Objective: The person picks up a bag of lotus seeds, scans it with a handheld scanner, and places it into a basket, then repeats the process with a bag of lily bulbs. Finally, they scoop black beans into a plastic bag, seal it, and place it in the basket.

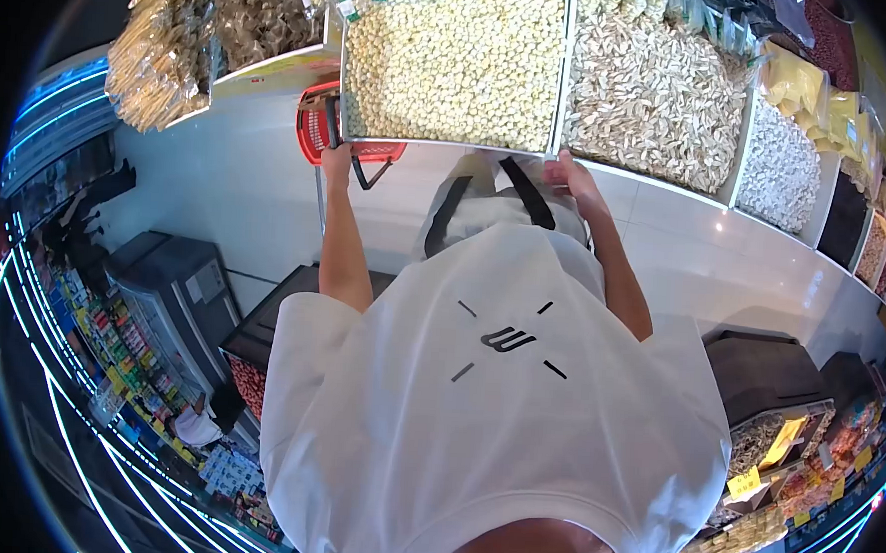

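My left hand [337, 161] is closed round the black handle of a red shopping basket [377, 153], beside the front left corner of a bin of round, pale yellow dried goods [454, 62]. My right hand [571, 177] is at the front edge of the display, near the divider between that bin and a bin of sliced, whitish-brown dried goods [658, 98]. Its fingers are blurred and partly hidden, so what they touch is unclear.
Bagged dried goods [159, 51] lie at the upper left. White pieces fill a bin [779, 169] on the right. Dark-lidded display units stand behind me on both sides. Another person [198, 426] is far off at the lower left.
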A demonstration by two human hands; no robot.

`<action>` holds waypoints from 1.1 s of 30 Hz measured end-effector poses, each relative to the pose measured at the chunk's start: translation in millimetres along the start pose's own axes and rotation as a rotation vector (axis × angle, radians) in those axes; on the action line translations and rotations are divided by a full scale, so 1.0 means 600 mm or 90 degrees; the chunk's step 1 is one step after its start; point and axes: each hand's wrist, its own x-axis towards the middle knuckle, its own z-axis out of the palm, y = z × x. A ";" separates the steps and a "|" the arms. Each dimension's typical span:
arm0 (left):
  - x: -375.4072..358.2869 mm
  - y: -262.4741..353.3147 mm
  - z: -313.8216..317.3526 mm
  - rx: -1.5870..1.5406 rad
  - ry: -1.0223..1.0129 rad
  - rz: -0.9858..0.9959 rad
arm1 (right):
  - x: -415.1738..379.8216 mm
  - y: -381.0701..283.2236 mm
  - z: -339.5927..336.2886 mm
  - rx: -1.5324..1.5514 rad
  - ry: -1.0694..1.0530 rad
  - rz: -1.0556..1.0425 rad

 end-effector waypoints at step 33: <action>-0.040 0.133 0.017 0.176 0.047 0.252 | 0.057 -0.238 -0.148 -0.379 0.491 -0.369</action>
